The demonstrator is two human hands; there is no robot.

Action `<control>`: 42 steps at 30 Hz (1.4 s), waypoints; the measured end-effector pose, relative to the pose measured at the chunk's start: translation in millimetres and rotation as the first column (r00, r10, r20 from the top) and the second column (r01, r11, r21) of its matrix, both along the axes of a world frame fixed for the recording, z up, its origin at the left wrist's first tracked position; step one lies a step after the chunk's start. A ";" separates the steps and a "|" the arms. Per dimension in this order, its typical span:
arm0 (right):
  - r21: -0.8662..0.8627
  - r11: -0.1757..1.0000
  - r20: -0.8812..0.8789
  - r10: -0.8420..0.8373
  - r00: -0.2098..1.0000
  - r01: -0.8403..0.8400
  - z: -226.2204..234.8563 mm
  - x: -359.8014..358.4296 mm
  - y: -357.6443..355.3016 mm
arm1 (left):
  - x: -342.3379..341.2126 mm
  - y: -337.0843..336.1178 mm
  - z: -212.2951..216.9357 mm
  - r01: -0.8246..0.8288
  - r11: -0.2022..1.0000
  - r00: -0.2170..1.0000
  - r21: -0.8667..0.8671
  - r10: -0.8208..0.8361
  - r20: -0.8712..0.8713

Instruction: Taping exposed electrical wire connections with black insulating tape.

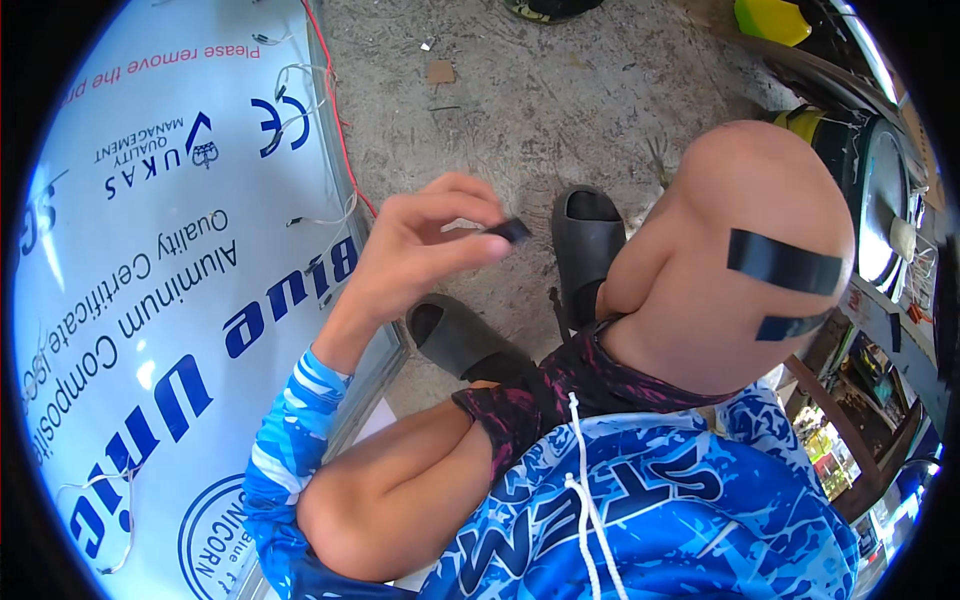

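Blue patterned shirt (640, 520) with a white drawstring fills the lower right of the frame, nearest the camera. Above it, two bare knees rise: one at lower centre, the other large at centre right with two strips of black tape (785, 262) stuck across it, the upper one long and slanted, the lower one shorter.

At centre, slightly left, the left hand (420, 250) comes up on a blue-sleeved forearm from the lower left. Its fingers are curled in, and the thumb and fingertips pinch a small piece of tape (512, 231). That piece is black, short and flat, sticking out to the right of the fingertips, held in the air above the concrete floor (530, 90). The right hand is not in view.

Just right of the piece, and below the hand, lie two dark grey sandals (585, 235) on the floor.

Filling the left of the frame is a large white panel (130, 270) covered with blue printing, its surface glossy. Thin white wires and a red wire (335, 110) run along its right edge at upper centre-left.
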State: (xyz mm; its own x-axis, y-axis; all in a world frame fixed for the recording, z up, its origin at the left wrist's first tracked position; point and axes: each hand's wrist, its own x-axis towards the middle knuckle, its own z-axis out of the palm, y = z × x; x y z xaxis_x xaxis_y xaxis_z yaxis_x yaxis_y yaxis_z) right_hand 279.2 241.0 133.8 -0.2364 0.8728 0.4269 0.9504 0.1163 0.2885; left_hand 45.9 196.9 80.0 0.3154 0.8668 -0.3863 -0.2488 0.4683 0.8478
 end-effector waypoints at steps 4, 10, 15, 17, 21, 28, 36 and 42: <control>0.019 0.997 -0.076 -0.075 0.994 0.077 2.1 -7.8 16.7 | -1.4 -16.8 -32.6 -0.160 0.970 0.983 -0.182 0.174 0.065; 0.017 0.993 -0.087 -0.116 0.989 0.118 4.5 -13.6 -1.9 | -7.5 -36.0 -69.7 -0.190 0.945 0.982 -0.265 0.178 -0.072; 0.015 0.993 -0.099 -0.117 0.988 0.119 8.6 -11.1 5.2 | -12.9 -36.6 -88.5 0.044 0.996 0.912 0.072 -0.011 -0.411; 0.007 0.993 -0.117 -0.118 0.986 0.120 10.8 -12.8 5.0 | -14.3 -39.0 -92.7 0.133 0.988 0.808 0.074 -0.065 -0.585; -0.029 0.993 -0.151 -0.115 0.982 0.112 10.4 -4.2 1.4 | -23.3 -49.4 -111.3 0.383 0.909 0.580 0.165 -0.098 -0.808; -0.126 0.988 -0.991 -0.122 0.045 -0.095 23.3 79.0 31.3 | -5.7 -106.2 -185.8 0.394 0.884 0.248 0.252 0.162 -0.955; -0.023 0.825 -0.789 0.331 0.517 -0.564 71.1 90.5 -2.1 | 15.4 -102.2 -174.5 0.293 0.872 0.170 0.391 0.355 -0.919; -0.020 0.750 -0.627 0.505 0.593 -0.661 84.8 66.5 -0.5 | 17.7 -16.6 -89.0 0.214 0.732 0.499 0.646 0.487 -0.717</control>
State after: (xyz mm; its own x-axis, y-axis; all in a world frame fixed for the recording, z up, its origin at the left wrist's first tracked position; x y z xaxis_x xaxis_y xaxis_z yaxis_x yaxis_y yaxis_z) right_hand 345.7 240.5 218.6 -0.5203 0.7174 0.4632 0.6191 0.6905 -0.3740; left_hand 63.6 180.3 -8.9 0.0190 0.9722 0.2334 0.6880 -0.1821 0.7025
